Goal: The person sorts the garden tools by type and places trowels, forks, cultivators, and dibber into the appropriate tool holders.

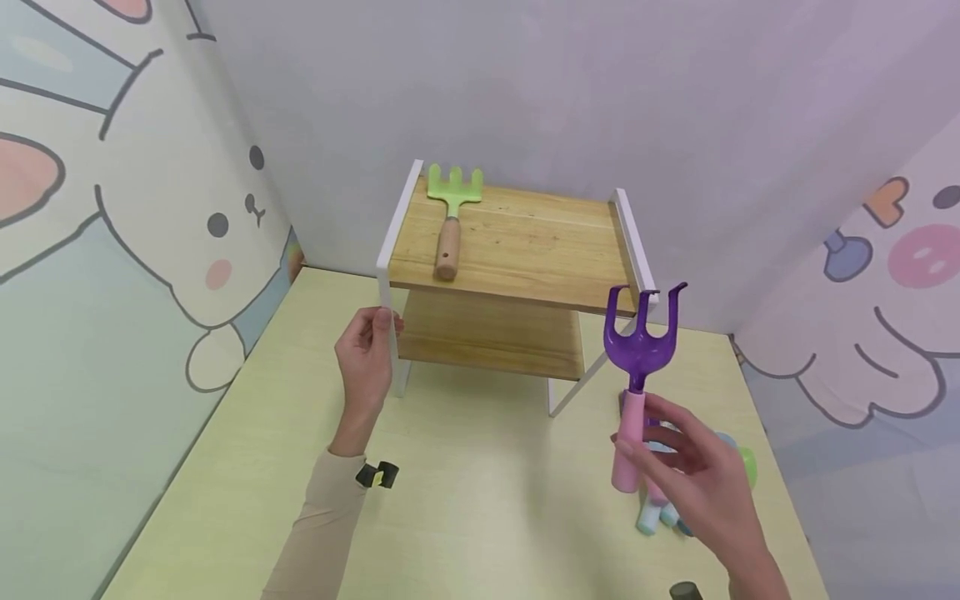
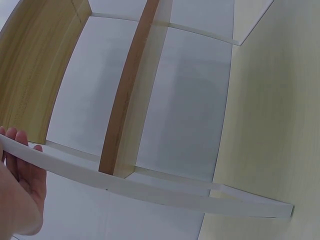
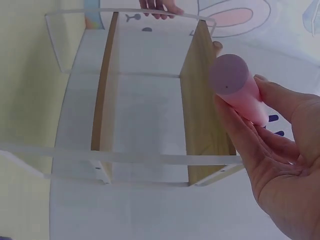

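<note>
Pinching the purple fork [image 1: 640,354] by its handle [image 1: 624,479], our right hand [image 1: 697,479] holds it tines up near the front right corner of the shelf [image 1: 491,342]; we cannot tell whether they touch. Our left hand [image 1: 365,362] grips the shelf's left edge. The green fork [image 1: 449,237] lies along the left side of the top board [image 1: 536,250], with wide room from it to the right rim. In front, the worktop [image 1: 465,500] opens out between our hands, and tools [image 1: 649,517] lie partly hidden behind the right one
</note>
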A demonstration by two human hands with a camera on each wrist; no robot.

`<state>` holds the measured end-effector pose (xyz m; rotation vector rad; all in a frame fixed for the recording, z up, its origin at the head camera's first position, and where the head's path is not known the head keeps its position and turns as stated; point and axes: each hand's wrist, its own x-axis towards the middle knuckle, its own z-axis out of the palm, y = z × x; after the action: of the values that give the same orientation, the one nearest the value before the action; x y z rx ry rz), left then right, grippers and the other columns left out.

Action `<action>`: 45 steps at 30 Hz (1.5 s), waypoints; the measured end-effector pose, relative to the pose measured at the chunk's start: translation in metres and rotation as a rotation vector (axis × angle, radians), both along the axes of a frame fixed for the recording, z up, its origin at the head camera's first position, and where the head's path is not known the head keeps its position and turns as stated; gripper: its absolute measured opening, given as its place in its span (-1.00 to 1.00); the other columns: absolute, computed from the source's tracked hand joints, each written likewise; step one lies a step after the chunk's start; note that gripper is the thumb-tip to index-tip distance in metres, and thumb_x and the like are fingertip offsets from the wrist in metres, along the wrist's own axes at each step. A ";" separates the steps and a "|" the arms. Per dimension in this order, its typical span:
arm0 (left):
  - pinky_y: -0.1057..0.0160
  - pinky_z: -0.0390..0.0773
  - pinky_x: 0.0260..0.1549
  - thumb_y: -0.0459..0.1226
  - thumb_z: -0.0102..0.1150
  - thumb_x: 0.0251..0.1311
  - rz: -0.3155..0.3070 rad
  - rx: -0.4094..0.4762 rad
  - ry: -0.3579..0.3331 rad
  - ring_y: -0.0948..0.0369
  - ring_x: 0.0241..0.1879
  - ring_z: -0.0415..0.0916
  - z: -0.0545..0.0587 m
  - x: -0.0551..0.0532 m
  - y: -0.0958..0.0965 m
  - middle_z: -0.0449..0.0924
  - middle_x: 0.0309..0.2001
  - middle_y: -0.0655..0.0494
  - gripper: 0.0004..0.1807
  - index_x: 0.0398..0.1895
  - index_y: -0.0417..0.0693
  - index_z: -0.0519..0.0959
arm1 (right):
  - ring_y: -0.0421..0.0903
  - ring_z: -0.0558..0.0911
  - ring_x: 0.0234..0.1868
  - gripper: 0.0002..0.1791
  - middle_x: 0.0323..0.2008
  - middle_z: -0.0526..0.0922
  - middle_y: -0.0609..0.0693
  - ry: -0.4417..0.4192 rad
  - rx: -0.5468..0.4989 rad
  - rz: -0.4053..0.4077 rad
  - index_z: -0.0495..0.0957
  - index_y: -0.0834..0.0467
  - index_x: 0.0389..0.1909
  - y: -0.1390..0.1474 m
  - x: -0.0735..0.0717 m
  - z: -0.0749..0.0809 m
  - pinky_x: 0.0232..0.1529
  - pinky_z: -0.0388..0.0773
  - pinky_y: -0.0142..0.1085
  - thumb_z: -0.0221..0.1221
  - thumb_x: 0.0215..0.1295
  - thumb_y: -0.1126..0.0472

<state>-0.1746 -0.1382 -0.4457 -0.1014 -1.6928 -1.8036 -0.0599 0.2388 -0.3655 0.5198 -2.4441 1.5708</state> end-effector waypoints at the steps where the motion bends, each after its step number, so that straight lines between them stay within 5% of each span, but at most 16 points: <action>1: 0.26 0.61 -0.19 -0.33 0.03 0.56 -0.001 0.000 0.001 0.05 -0.30 0.64 0.000 0.000 0.000 0.63 -0.33 -0.24 -0.70 -0.22 -0.50 0.56 | -0.19 0.76 -0.09 -0.35 0.06 0.73 -0.15 0.000 0.000 -0.004 0.53 0.40 0.22 -0.001 -0.001 0.002 -0.21 0.70 -0.29 0.37 0.03 0.70; 21: 0.28 0.60 -0.18 -0.35 0.03 0.55 -0.007 0.005 0.023 0.06 -0.31 0.65 0.000 0.001 0.001 0.61 -0.34 -0.34 -0.71 -0.23 -0.50 0.56 | -0.17 0.79 -0.15 -0.30 -0.01 0.75 0.02 0.111 -0.033 0.098 0.56 0.36 0.23 -0.025 -0.027 0.027 -0.21 0.69 -0.36 0.41 -0.03 0.69; 27: 0.28 0.60 -0.18 -0.35 0.03 0.56 -0.008 0.003 0.020 0.03 -0.31 0.64 -0.001 0.000 0.001 0.65 -0.34 -0.17 -0.71 -0.23 -0.50 0.56 | -0.15 0.80 -0.22 -0.31 -0.02 0.74 -0.01 0.072 -0.031 0.075 0.57 0.31 0.23 -0.033 -0.034 0.039 -0.24 0.69 -0.33 0.40 0.00 0.69; 34: 0.29 0.60 -0.18 -0.33 0.03 0.56 0.001 0.007 0.013 0.04 -0.31 0.64 -0.001 0.000 0.001 0.60 -0.33 -0.39 -0.69 -0.23 -0.51 0.56 | -0.12 0.80 -0.22 -0.36 -0.04 0.75 -0.05 -0.008 -0.031 0.065 0.57 0.27 0.25 -0.040 -0.042 0.049 -0.25 0.70 -0.30 0.40 0.09 0.61; 45: 0.29 0.59 -0.20 -0.36 0.03 0.55 -0.006 0.018 0.014 0.11 -0.31 0.63 0.000 0.001 0.001 0.63 -0.33 -0.29 -0.71 -0.22 -0.52 0.56 | -0.16 0.79 -0.22 -0.42 -0.03 0.73 0.11 -0.047 0.002 0.041 0.57 0.25 0.25 -0.051 -0.061 0.061 -0.19 0.69 -0.33 0.42 0.18 0.48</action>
<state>-0.1735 -0.1374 -0.4454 -0.1110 -1.6681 -1.8181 -0.1205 0.1876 -0.3050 0.5423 -2.4846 1.6152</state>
